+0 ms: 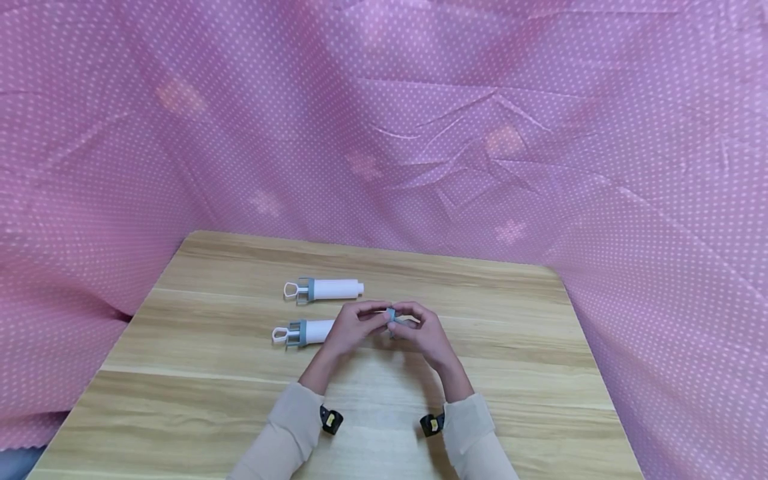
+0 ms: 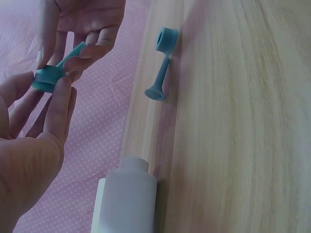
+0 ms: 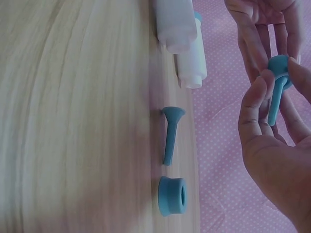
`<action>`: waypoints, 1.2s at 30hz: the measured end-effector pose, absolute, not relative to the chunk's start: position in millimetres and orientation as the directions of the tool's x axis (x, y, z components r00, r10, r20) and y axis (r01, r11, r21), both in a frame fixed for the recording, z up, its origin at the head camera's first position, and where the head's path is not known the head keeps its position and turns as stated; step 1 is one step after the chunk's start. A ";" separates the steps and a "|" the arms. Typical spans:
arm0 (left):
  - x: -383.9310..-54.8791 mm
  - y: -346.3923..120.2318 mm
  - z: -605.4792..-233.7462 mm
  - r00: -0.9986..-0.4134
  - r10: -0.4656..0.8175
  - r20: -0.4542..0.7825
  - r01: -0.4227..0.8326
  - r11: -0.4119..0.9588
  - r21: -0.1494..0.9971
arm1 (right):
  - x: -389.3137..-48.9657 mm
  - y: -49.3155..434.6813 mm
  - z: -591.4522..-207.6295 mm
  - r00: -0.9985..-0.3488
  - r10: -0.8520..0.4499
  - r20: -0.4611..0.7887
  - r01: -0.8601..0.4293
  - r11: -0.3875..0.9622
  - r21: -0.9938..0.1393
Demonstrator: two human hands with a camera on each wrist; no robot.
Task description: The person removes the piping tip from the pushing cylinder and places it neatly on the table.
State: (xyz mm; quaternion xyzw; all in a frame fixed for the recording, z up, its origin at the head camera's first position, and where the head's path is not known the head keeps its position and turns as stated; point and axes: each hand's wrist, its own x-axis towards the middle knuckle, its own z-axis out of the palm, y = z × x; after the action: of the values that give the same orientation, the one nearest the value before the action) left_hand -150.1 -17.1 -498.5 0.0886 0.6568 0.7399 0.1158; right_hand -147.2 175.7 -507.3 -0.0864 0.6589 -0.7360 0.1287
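Observation:
Both hands meet over the table in the head view. My left hand (image 1: 351, 327) pinches a short, round teal cap (image 2: 46, 79) between thumb and fingers. From the other side my right hand (image 1: 426, 333) grips the same piece, its fingertips on the cap and around a thin teal stem (image 3: 275, 102) that sticks out of it. Whether cap and stem are one piece is hard to tell. Below the hands lie a loose teal nozzle (image 3: 170, 136) with a flared end and a teal ring-shaped cap (image 3: 172, 195).
Left of the hands lie two white syringe-like tubes with teal collars and loop handles: one farther back (image 1: 336, 289), and a nearer tube (image 1: 318, 331) partly hidden by the left hand. Pink dotted cloth (image 1: 420, 167) hangs around the wooden table (image 1: 198, 400).

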 end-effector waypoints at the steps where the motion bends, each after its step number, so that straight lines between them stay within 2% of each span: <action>1: -149.7 -17.3 -498.2 -0.959 0.283 -0.023 -0.053 -0.100 0.994 | -147.0 176.3 -507.8 -0.951 -0.304 -0.048 0.080 -0.094 -0.992; 8: -149.9 -18.5 -496.5 -0.967 0.252 -0.047 -0.071 -0.087 0.994 | -146.4 182.0 -511.2 -0.945 -0.318 -0.069 0.089 -0.048 -0.995; 21: -152.7 -21.2 -500.4 -0.975 0.218 -0.039 -0.066 -0.114 0.991 | -145.6 191.2 -516.6 -0.958 -0.268 -0.099 0.095 0.028 -0.995; 26: -153.1 -22.0 -502.1 -0.973 0.230 -0.028 -0.054 -0.108 0.993 | -146.1 194.7 -518.3 -0.966 -0.245 -0.080 0.074 0.032 -0.997; 36: -151.1 -20.3 -502.2 -0.976 0.213 -0.035 -0.064 -0.129 0.990 | -144.8 196.6 -518.9 -0.985 -0.160 -0.067 0.077 -0.051 -0.996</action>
State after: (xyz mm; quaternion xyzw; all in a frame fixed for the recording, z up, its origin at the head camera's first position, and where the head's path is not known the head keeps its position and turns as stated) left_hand -151.1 -20.3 -502.2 0.0573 0.6535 0.7491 0.0924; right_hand -144.8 196.6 -518.9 -0.0306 0.6838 -0.7244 0.0817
